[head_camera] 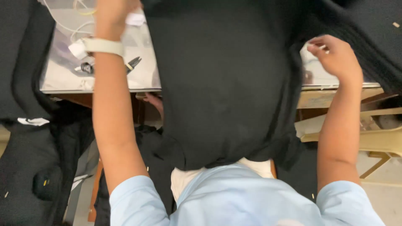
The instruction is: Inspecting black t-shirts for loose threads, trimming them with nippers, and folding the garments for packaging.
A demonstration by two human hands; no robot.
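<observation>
We look down along both bare forearms to a large piece of black knitted fabric (226,83), which hangs from the far edge of the view, drapes over the front edge of the pale, glossy surface (142,79) and ends just above our lap.

Left hand (111,14): raised at the top left of the view, with a cream wristband (102,46) on the wrist. Only the back of the hand shows; the fingers are cut off by the frame edge, so we cannot tell whether they are clenched or released. A small white scrap (135,19) lies just beside the hand.

Right hand (335,56): raised at the upper right, against the right edge of the black fabric. The fingers (318,46) are curled and pinched on the cloth edge, grasping it.

On the surface, to the left of the black fabric, lie thin white cords (71,27) and a small pair of black-handled snips (134,63), close behind the left forearm.

More dark cloth (25,62) hangs at the far left. A pale yellow plastic chair (372,140) stands at the lower right, below the surface. Our light blue short sleeves (251,196) fill the bottom of the view.
</observation>
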